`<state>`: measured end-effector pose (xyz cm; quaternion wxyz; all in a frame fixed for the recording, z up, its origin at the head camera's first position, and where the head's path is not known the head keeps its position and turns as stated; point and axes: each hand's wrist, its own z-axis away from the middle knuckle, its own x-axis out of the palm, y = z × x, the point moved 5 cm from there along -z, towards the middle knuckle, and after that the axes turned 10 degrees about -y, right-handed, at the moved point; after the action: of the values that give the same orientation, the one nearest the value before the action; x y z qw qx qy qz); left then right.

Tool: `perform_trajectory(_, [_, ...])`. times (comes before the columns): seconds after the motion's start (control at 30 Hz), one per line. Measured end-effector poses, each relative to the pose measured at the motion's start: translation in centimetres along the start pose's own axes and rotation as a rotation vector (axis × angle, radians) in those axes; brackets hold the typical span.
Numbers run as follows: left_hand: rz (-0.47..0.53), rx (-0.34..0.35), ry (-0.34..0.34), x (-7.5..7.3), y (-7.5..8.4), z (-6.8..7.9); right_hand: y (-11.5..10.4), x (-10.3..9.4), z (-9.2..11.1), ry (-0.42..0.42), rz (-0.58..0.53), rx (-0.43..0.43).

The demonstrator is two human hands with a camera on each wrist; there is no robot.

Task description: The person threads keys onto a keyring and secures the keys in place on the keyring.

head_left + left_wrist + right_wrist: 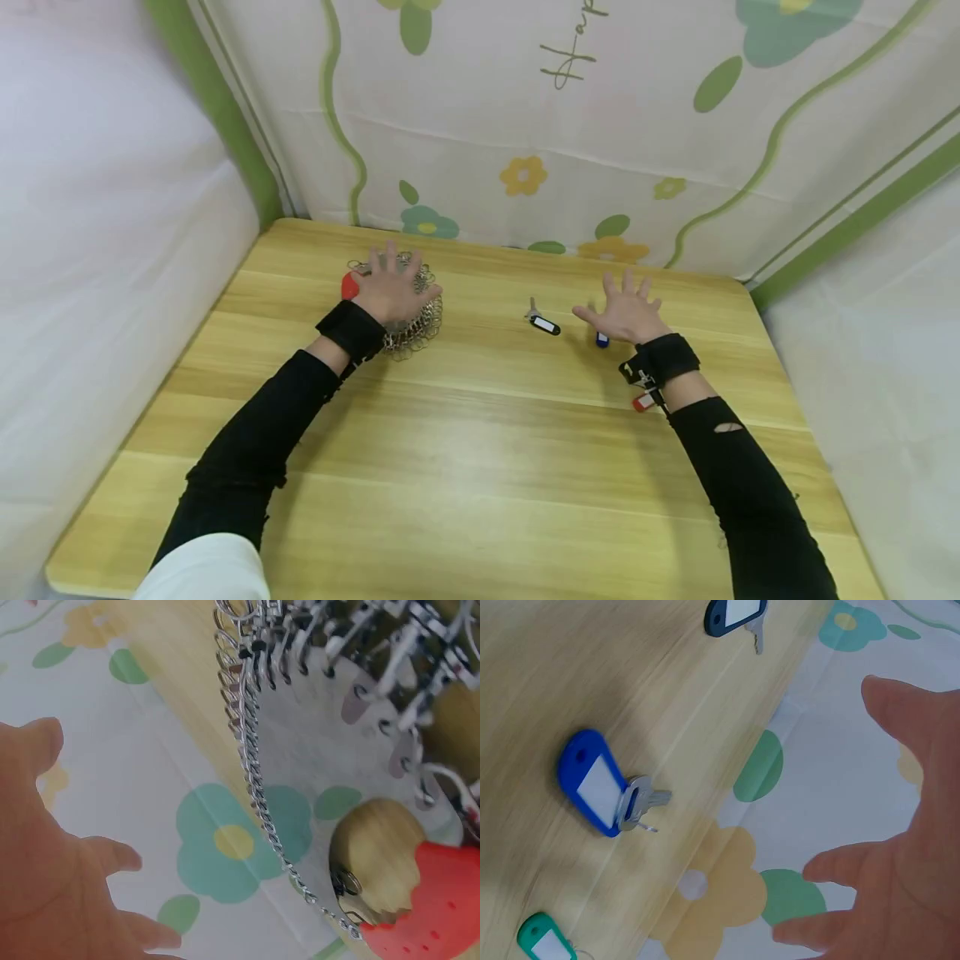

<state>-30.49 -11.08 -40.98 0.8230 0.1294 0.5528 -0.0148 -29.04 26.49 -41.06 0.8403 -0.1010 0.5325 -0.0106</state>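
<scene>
Blue tag (592, 784), apparently beneath right hand (628, 315)

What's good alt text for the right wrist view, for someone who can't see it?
A rounded blue plastic key tag with a silver metal key lies on a light wooden table, between a black plastic tag and a green plastic tag. At right, the person's right hand, fingers spread, appears before a white flower-print cloth.

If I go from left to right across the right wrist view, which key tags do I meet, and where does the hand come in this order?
Green key tag, blue key tag, black key tag, then the right hand at the far right.
</scene>
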Motion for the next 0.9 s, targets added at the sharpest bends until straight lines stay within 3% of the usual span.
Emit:
perform_trajectory(0.1, [0.032, 0.021, 0.015, -0.4, -0.6, -0.2, -0.3, -0.1, -0.1, 0.001, -0.008, -0.014])
perform_trajectory(0.23, [0.051, -0.002, 0.047, -0.6, -1.9, -0.2, -0.7, 0.0, -0.1, -0.01, 0.0, -0.036])
perform_trajectory(0.63, [0.093, -0.199, 0.048, 1.0, -6.7, 0.2, -1.3, 1.5, -0.4, -0.058, -0.008, -0.089])
perform_trajectory(0.9, [0.103, -0.261, 0.018, 1.8, -8.6, -0.3, -1.7, 1.9, -0.9, -0.054, -0.02, -0.086])
